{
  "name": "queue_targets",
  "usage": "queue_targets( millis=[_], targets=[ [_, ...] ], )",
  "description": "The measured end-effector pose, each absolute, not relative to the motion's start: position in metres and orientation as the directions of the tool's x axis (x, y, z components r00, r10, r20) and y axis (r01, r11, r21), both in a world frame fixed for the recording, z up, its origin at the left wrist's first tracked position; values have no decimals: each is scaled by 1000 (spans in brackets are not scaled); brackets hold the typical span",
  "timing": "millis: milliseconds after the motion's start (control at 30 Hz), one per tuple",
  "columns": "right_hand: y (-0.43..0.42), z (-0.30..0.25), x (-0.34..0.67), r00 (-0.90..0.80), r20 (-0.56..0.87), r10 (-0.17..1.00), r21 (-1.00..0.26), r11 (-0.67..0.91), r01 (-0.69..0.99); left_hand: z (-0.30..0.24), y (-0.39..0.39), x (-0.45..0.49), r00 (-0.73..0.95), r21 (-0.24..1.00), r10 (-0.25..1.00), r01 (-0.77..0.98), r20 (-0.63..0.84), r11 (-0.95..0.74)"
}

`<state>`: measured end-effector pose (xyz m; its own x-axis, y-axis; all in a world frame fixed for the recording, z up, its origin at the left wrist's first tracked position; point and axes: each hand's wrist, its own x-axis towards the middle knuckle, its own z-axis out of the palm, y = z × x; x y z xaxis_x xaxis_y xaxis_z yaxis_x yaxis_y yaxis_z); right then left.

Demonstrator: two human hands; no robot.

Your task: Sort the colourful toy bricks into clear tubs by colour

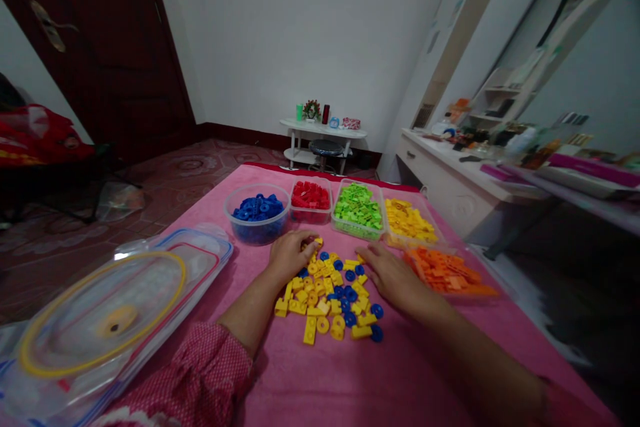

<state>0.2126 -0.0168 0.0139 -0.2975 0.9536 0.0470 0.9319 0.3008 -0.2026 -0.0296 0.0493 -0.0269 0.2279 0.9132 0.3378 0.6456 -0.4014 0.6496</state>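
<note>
A loose pile of yellow toy building blocks (311,330) and blue toy wheels (377,311) lies on the pink cloth between my hands. My left hand (291,255) is at the pile's far left edge, its thumb and fingers curled around a small yellow block (319,241). On the opposite side rests my right hand (389,272), fingers stretched forward and slightly apart. Its fingertips touch or nearly touch yellow pieces at the pile's edge; the palm's underside is hidden.
Behind the pile stand a round tub (257,233) of blue pieces and boxes of red (311,215), green (359,231), yellow (407,240) and orange pieces (450,273). Stacked clear lids (200,280) lie left. A dressing table (450,177) stands right.
</note>
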Motion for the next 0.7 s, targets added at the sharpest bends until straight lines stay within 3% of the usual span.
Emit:
queue_targets(
  millis=[167,333,433,500,700],
  targets=[
    [-6,14,207,-251,117,961,-312,276,909,-25,45,-29,243,792,926,483,289,-374],
    [0,22,177,-274,192,942,-472,334,816,-22,44,-18,196,981,962,-79,189,-177],
    [0,15,151,-316,224,922,-540,387,747,-20,45,-11,235,904,967,-427,102,9],
    [-1,10,138,-331,224,917,-543,399,739,-18,45,-9,276,824,958,-558,80,92],
    [-9,9,126,-340,207,918,-419,397,817,-14,44,-12,329,761,943,-622,40,184]
  ],
)
